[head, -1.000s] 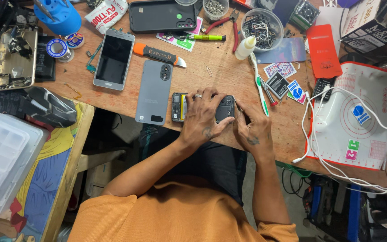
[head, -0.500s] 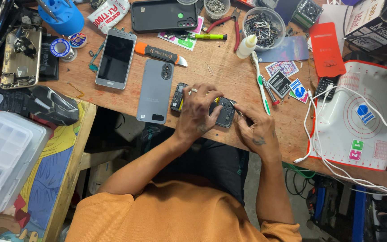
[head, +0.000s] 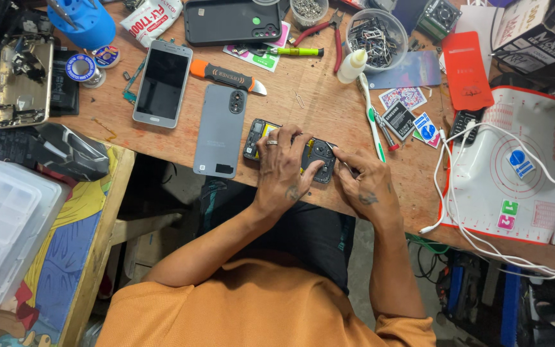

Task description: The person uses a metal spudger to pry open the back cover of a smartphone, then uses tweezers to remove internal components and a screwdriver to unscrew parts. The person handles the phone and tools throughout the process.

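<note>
Your left hand (head: 284, 168) now lies flatter across the opened phone (head: 290, 151) at the bench (head: 303, 103) edge, fingers pinning it; your right hand (head: 362, 183) has closed in, fingertips pinched at its end on something too small to tell.

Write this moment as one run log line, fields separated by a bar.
left hand: pressing on opened phone | right hand: at phone's right edge, tool unclear | grey back cover: beside, on wooden table
</note>
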